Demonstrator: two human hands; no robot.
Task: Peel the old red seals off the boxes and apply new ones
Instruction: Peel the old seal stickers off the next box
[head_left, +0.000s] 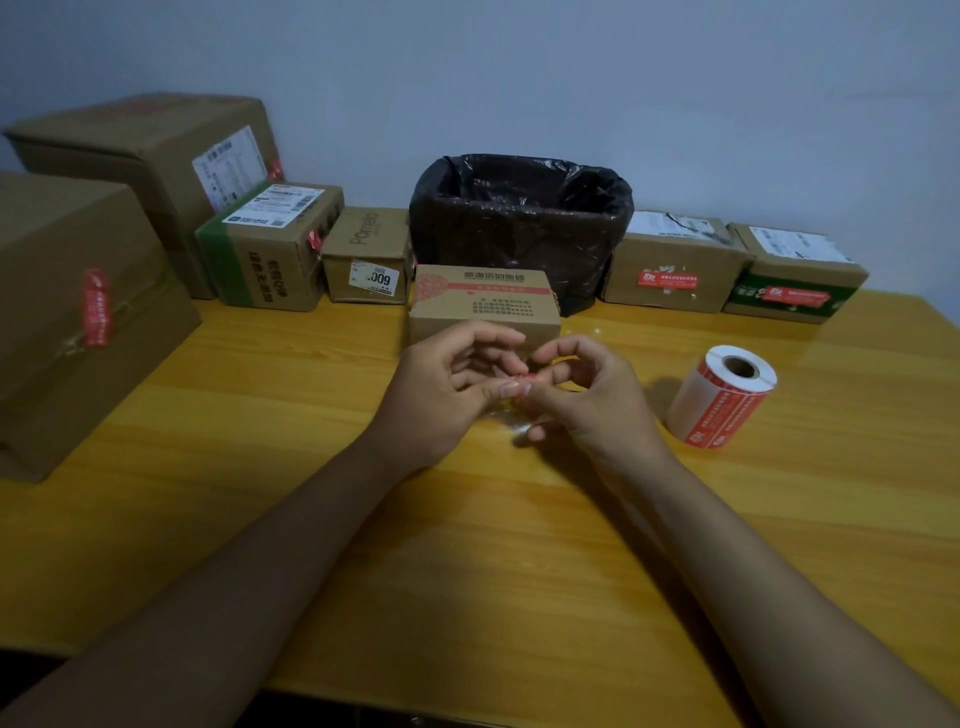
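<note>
Mid-disposal, by the look of it: left hand (441, 382) and right hand (582, 395) pinching a small crumpled red seal (521, 383) above the yellow wooden table (467, 545), probably bound next for the far black-lined bin (519, 218).

Both bare forearms reach forward from the lower corners and converge at the centre. The left hand (441, 384) is turned palm inward, its fingers curled and its thumb pressed toward the fingertips of the other hand. The right hand (582, 395) faces it, index finger arched over the top, thumb and fingers pinching at the same spot. The two hands touch at their fingertips, held just above the tabletop (467, 545).
</note>
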